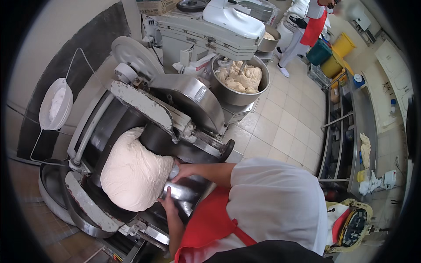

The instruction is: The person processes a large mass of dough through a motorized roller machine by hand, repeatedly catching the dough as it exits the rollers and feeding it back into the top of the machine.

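Note:
A large, smooth mass of pale dough (133, 173) lies across the bed of a metal roller machine (147, 103). My right hand (181, 171) is closed at the dough's right edge, around a small pale grey piece that I cannot name. Lower down, my left hand (168, 204) presses against the dough's near edge, thumb raised and fingers partly hidden beneath it. Between my two hands shows a shiny curved metal surface (180, 193). Both forearms reach in from my white-shirted, red-aproned body.
Behind the machine, a mixer (237, 26) stands over a steel bowl (241, 98) of lumpy dough. A white bowl of flour (56, 104) hangs in a wire holder at left. Another person (307, 30) stands far right. A metal counter (362, 122) runs along the right wall.

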### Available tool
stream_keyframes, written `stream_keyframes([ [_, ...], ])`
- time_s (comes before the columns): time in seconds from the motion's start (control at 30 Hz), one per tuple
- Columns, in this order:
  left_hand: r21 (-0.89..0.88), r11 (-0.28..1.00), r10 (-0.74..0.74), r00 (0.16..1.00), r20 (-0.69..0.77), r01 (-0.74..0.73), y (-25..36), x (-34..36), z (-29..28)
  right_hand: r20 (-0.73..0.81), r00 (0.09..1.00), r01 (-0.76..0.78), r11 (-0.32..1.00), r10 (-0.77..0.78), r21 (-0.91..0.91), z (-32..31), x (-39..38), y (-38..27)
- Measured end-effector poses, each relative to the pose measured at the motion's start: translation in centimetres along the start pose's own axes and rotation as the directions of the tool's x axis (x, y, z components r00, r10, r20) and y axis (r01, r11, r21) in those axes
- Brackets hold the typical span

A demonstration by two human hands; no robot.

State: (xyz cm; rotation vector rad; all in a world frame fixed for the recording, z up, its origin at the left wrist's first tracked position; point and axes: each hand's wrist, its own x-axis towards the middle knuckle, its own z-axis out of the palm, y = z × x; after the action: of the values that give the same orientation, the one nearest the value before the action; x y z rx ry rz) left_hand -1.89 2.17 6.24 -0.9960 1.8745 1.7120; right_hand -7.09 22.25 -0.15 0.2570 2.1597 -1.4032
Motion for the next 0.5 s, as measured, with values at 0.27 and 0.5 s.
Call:
stream_keyframes([
  [0.27, 0.095, 0.959, 0.2, 0.873, 0.444, -0.268, 1.6, 9.9, -6.7, 0.345, 0.865, 0.337, 0.931, -0.366, 0.142, -2.8, 3.0, -6.5],
  [0.5, -0.371, 0.852, 0.51, 0.746, 0.429, -0.369, 2.0, 7.4, -9.0, -0.165, 0.956, 0.292, 0.821, -0.242, 0.49, -1.8, -3.6, -9.8],
])
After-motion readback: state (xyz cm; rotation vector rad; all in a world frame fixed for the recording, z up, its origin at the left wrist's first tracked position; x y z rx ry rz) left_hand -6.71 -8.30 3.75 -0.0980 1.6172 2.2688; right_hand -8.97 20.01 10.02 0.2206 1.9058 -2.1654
